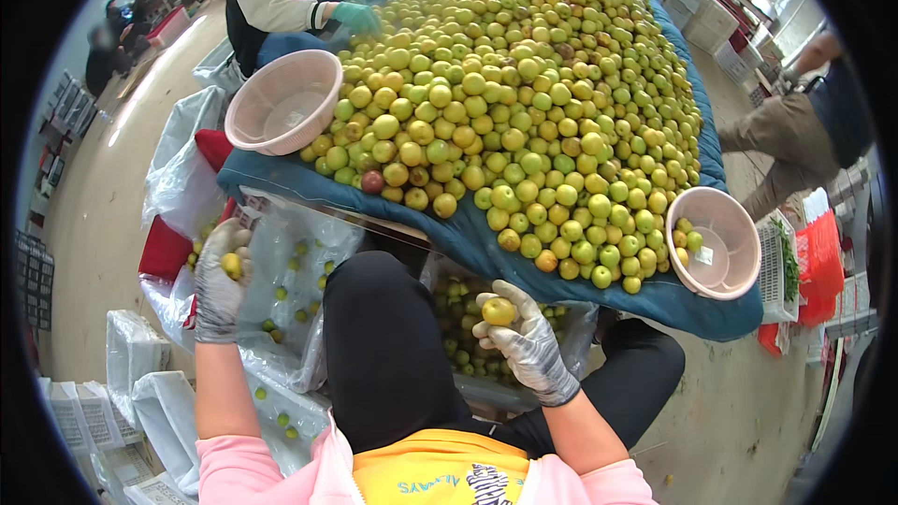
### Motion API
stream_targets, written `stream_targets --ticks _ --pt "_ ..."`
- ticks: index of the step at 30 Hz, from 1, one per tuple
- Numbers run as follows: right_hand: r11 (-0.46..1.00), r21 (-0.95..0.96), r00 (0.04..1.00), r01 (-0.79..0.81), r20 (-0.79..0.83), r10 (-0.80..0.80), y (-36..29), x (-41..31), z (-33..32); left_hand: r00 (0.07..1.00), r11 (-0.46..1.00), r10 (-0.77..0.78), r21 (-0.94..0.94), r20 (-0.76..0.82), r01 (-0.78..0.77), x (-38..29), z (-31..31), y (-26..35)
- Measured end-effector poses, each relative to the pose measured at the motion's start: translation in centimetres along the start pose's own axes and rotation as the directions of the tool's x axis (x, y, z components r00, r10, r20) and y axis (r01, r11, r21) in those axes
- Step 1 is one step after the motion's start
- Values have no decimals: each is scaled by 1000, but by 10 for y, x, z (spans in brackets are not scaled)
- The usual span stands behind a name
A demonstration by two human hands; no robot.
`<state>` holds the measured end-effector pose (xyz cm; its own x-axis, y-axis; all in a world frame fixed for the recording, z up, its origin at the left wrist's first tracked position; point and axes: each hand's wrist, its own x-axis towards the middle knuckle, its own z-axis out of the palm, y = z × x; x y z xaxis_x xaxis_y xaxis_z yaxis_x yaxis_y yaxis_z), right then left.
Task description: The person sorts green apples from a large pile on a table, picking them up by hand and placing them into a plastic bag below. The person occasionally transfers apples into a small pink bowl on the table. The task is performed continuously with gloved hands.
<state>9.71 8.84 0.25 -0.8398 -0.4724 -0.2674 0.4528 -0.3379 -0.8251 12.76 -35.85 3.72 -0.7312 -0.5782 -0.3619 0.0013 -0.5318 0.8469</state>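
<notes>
My left hand [222, 287], in a grey-and-white knit glove, is out to the left over plastic-lined crates. It holds a yellow fruit [231, 266] at its fingers. In front of my right knee, my right hand [525, 340], gloved alike, grips a round yellow fruit [498, 311] between thumb and fingers. Below that hand, a lined crate of darker green fruits [470, 358] sits between my legs, partly hidden. Under my left forearm, another lined crate [270, 280] has scattered green fruits on its clear plastic. A large heap of yellow-green fruits [519, 119] covers the table before me.
A blue quilted cover [449, 224] drapes the table edge. Pink plastic baskets stand at its left corner [280, 102] and right corner [715, 245], the right one holding several fruits. A co-worker's green-gloved hand [356, 17] reaches the heap. Another person [793, 126] stands at right.
</notes>
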Motion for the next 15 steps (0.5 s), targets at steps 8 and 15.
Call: stream_targets --ticks 8,15 --pt "828 -535 981 168 11 -193 -9 -7 21 599 836 -531 487 599 254 -126 141 -70" --pt "804 -535 966 259 149 -212 -20 -13 28 362 683 -634 275 683 677 -132 146 -114"
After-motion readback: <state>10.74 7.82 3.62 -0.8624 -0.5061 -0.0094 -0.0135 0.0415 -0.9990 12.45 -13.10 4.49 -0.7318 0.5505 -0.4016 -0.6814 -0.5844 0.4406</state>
